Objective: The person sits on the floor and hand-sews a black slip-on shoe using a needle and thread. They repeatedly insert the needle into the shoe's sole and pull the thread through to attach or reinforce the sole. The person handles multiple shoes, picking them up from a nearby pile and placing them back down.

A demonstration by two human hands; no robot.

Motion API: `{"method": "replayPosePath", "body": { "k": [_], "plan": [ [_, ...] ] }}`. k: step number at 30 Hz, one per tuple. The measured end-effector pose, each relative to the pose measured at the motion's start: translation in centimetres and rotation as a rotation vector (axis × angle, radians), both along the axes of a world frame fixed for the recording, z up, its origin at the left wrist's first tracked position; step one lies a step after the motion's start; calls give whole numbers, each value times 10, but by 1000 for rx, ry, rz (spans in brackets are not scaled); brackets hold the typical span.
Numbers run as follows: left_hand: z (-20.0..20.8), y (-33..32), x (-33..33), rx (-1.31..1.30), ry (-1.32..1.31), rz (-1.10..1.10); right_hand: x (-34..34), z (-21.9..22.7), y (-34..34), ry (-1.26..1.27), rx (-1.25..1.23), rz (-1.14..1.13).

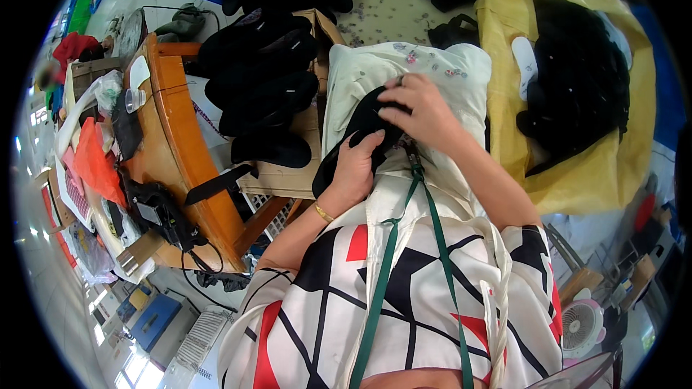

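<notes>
Slipper (364, 114) above the lap, box (277, 186) to the left, bag (577, 189) to the right.
From my remote post I see the left hand (353, 169) on the slipper's near part and the right hand (422, 112) at its far part, over a cushion (357, 75). A slipper pile (263, 79) rests on the box; farther left stands the counter (191, 151). Right of the cushion, more pieces (584, 79) lie inside the bag; a fan (580, 328) is nearer, at the lower right.

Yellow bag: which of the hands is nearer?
Right: the right hand is left of the yellow bag; the left hand, gripping the black item, is farther left.
</notes>
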State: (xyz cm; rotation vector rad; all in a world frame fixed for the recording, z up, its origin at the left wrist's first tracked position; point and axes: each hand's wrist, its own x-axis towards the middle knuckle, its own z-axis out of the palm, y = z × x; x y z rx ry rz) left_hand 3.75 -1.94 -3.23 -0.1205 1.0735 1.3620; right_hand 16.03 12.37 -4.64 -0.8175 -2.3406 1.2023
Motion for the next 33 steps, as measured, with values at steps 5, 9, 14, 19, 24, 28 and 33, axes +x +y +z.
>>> {"method": "replayPosePath", "body": {
  "k": [5,9,14,19,24,28,33],
  "plan": [
    [-10,-7,0,-5,28,-2,-4,-8,-22,85,111,11],
    [-12,-8,-2,-30,123,-133,-15,-5,-17,202,164,-154],
    [-5,-4,1,-70,206,-137,-15,24,-1,131,-700,-175],
    [19,12,1,-288,760,-382,55,45,38,330,-1012,-287],
    [20,51,-23,353,1006,-955,144,69,76,1216,-959,-726],
    [27,67,-6,616,1291,-1228,165,40,47,1246,-734,-887],
    [25,44,17,763,1749,-923,159,-3,-1,1012,-530,-1085]
  ]
}}
